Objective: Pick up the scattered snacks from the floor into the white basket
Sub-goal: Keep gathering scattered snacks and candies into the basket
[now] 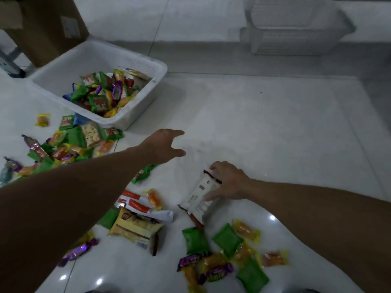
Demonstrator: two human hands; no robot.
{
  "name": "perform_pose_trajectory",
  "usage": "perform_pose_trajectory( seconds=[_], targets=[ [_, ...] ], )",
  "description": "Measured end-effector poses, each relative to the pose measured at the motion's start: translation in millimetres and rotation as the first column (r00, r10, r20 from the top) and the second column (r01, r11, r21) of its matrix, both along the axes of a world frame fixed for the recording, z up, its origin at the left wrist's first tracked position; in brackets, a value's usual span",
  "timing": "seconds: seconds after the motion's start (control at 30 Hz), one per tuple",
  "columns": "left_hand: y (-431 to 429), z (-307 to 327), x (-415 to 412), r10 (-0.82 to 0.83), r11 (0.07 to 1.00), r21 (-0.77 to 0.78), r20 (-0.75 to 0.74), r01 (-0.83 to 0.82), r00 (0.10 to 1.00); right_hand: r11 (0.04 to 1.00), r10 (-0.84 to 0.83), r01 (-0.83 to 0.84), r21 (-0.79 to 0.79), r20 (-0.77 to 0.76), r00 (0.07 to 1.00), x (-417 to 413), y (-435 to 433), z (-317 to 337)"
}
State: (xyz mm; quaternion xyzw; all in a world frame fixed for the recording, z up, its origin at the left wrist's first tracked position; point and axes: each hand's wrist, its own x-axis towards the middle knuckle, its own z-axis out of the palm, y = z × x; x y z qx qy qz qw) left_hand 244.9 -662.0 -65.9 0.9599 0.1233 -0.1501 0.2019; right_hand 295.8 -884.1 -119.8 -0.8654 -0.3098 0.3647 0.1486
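Snacks lie scattered on the glossy white tiled floor, in a heap at left and a spread nearer the person. One cardboard box stands far left. There are three baskets: one white basket, part-filled with wrappers, just beside the heap, and two stacked baskets well apart. The left grip hovers with fingers apart, and the right grip clamps one white packet.

The white basket, part-filled with colourful wrappers, sits at the floor's far left; scattered snacks lie along its left and near edges, one white packet tilted
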Motion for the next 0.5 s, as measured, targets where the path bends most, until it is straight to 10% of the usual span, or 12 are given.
perform_pose_trajectory(
  seconds=[0.23,0.5],
  targets=[
    [-15.3,-8.3,26.7,-0.121,0.992,-0.03,0.018,0.122,0.992,0.905,0.419,-0.426,-0.013,0.207,0.884,-10.2,-0.8,-11.4],
    [-14.4,-25.2,29.5,-0.118,0.989,-0.092,0.013,0.119,0.993,0.98,0.179,-0.199,0.013,0.382,0.907,1.8,-17.6,-6.7]
  ],
)
